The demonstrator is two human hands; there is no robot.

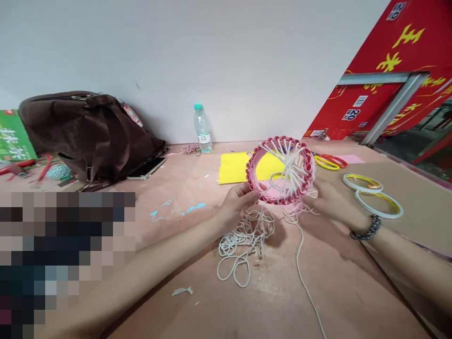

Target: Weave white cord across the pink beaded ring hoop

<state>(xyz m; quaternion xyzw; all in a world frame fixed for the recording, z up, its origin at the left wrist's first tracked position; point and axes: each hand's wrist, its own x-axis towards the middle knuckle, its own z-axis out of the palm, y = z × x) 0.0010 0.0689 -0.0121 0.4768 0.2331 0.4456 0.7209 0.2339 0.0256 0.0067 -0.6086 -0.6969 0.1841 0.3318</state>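
Observation:
A pink paper ring [249,175] stands upright above the table, its rim edged with small rolled loops and white cord strung across it like spokes. My left hand [237,203] is closed on its lower left rim, thumb in front. At the right rim is my right hand [323,200], closed against the ring, its fingers partly hidden behind it and slightly blurred. Below the ring lies a loose tangle of white cord [243,238], with one strand trailing toward the front edge of the table.
Yellow paper [231,168] lies behind the ring. Scissors [326,162] and two tape rolls [379,203] lie to the right. A water bottle [202,129], a phone [147,168] and a brown bag [81,132] stand or lie farther back. Blue scraps [190,209] dot the pink table.

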